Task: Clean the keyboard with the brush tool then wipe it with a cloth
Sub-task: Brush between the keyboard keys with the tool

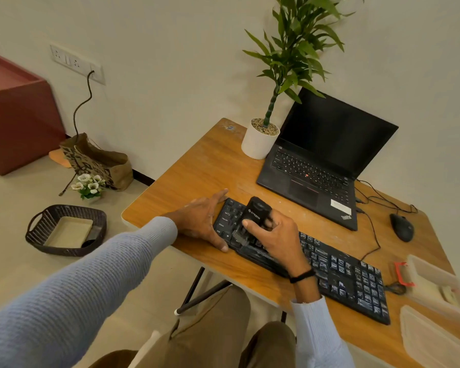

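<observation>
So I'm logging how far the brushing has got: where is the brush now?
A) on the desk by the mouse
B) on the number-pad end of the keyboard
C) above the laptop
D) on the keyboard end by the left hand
D: the right hand holds the brush down on the keyboard at the end that the left hand braces.

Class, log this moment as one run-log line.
phase: brushing | right hand: grips brush tool on keyboard | left hand: braces keyboard's left end
</observation>
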